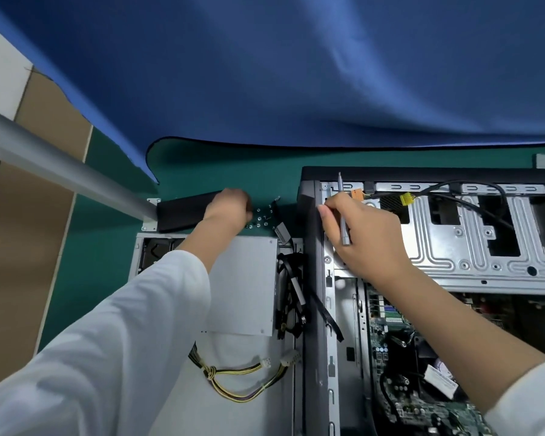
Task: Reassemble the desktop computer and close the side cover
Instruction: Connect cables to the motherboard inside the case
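Right hand [364, 234] grips screwdriver [343, 212]; left hand [230, 209] curled over screws [260, 219].

- The person is wearing a white long-sleeved garment, with both sleeves showing in the head view.
- The left sleeve [114, 338] is running wide and loose, filling the lower left of the picture; its smooth cloth is falling in soft folds and ending in a plain rounded cuff partway along the forearm.
- The right sleeve [529, 401] is showing only at the lower right corner, in the same white cloth, ending in a plain cuff.
- Beyond each cuff the forearm is showing bare down to the wrist.
- The left hand [230, 207] and the right hand [364, 234] are both bare, wearing no gloves.
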The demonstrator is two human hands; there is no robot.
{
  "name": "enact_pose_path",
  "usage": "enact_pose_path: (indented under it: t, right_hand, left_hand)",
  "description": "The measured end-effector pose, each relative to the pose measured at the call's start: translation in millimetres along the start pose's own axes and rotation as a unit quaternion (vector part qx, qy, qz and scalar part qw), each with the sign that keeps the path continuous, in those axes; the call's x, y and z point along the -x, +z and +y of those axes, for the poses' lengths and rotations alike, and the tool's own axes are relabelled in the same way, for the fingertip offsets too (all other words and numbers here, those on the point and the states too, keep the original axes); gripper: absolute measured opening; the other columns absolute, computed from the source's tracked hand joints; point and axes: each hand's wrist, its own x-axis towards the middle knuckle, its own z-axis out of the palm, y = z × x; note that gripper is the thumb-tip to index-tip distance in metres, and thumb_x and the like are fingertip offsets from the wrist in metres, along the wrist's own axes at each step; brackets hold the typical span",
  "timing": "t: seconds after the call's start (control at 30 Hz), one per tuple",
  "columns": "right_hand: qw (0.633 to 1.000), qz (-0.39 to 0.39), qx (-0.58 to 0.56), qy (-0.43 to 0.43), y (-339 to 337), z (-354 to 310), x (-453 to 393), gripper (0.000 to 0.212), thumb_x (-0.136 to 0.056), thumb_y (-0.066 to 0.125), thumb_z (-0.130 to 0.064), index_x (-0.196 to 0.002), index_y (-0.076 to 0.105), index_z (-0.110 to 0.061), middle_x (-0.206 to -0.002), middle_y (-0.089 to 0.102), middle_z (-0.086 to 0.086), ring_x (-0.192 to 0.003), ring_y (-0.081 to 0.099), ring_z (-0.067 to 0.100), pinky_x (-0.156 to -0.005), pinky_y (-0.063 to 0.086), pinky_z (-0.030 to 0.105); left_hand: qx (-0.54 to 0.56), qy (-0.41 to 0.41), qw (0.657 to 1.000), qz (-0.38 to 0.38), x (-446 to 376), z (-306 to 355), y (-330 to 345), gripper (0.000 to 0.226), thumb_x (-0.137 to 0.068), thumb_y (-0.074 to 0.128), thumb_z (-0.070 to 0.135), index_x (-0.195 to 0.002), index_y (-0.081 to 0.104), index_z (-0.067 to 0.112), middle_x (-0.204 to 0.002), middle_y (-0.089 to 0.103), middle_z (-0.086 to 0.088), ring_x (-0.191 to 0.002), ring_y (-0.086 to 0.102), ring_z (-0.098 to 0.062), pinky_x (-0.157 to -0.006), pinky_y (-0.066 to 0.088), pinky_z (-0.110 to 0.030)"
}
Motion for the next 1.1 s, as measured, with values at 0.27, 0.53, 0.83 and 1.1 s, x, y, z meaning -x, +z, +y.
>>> enact_pose_path:
  t: [0.27,0.53,0.83,1.1]
  right_hand:
    - [0.995,-0.053,-0.07,0.051,-8.0,-0.6,2.3,0.025,-0.1,0.039,-0.036,-0.094,0.057,-0.019,-0.064,0.056,-0.005,-0.056,0.054,0.02,-0.053,0.037,0.03]
    - [0.882,-0.118,-0.433,0.144,-72.6,16.9,60.6,0.022,-0.099,0.041,-0.043,-0.101,0.063,-0.04,-0.059,0.05,-0.023,-0.057,0.049,-0.007,-0.056,0.039,0.005]
    - [0.786,-0.084,-0.556,0.257,-109.5,76.8,160.3,0.01,-0.093,0.054,-0.002,-0.093,0.05,-0.011,-0.061,0.062,-0.002,-0.074,0.069,0.014,-0.059,0.055,0.025]
    - [0.785,-0.041,-0.564,0.255,-108.4,98.9,194.2,0.011,-0.089,0.058,0.0,-0.083,0.052,-0.007,-0.07,0.067,0.007,-0.086,0.071,0.028,-0.076,0.058,0.035]
  left_hand:
    - [0.238,0.036,0.948,0.21,68.3,10.5,-12.1,0.003,-0.08,0.065,0.013,-0.078,0.066,0.014,-0.078,0.068,0.0,-0.069,0.059,-0.014,-0.067,0.045,-0.022]
    - [0.496,0.088,0.839,0.207,177.3,87.8,9.3,0.02,-0.084,0.067,0.012,-0.08,0.066,0.032,-0.061,0.064,0.015,-0.05,0.054,-0.003,-0.052,0.047,-0.018]
    - [0.616,0.066,0.782,0.06,225.4,181.5,94.0,0.006,-0.088,0.067,0.018,-0.083,0.069,0.02,-0.076,0.067,-0.004,-0.051,0.056,-0.006,-0.055,0.05,-0.022]
    - [0.728,-0.004,0.685,-0.033,220.9,199.6,126.7,0.007,-0.088,0.066,0.014,-0.094,0.067,0.01,-0.082,0.074,0.001,-0.061,0.061,-0.001,-0.06,0.051,-0.014]
